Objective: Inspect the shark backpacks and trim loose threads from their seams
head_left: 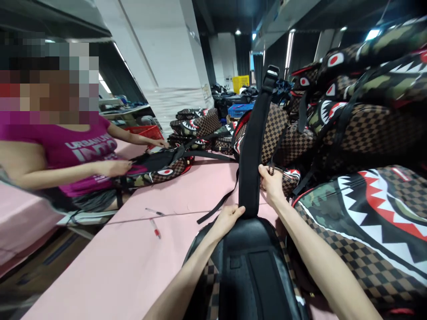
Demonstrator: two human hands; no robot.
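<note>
A backpack [245, 240] lies in front of me with its black padded back panel facing up. From its top end a wide black shoulder strap [252, 155] rises upright, with a buckle [271, 79] at its tip. My left hand [229, 221] is closed on the left edge of the strap near its base. Higher up, my right hand [271, 183] grips the strap's right edge between thumb and fingers. The fingertips of both hands are partly hidden by the strap. A thin black webbing tail [218, 206] hangs to the left of the strap.
Left, a person in a magenta shirt [90, 151] handles another backpack [163, 173]. Several checkered shark-mouth bags [376, 222] are piled on my right. A red pen [155, 229] and a dark pen [155, 212] lie on the pink table [123, 262]. Blue [240, 110] and yellow baskets [240, 83] stand behind.
</note>
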